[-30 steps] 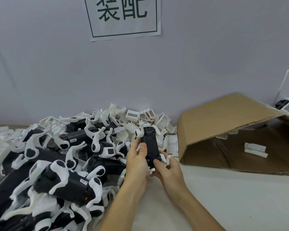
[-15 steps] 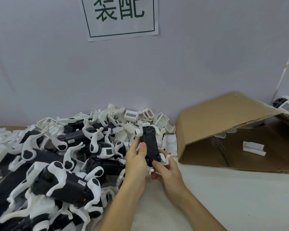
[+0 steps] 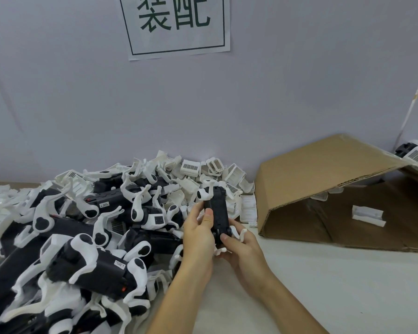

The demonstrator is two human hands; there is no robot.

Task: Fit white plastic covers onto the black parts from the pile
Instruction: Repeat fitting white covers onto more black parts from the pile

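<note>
Black part (image 3: 218, 214): was held upright above the table edge, just right of the pile (image 3: 87, 227), so both hands could work on it.
Left hand (image 3: 198, 233): fingers curled round the part's left side, thumb on its face, steadying it.
Right hand (image 3: 241, 249): gripped the lower end, thumb pressed near the base, probably seating a clip.
White cover (image 3: 206, 192): its arms showed at the part's top and bottom; whether it was fully snapped on could not be told.
Cardboard box (image 3: 323, 174): lay on its side at right, mouth open towards the hands, loose white pieces inside.
</note>
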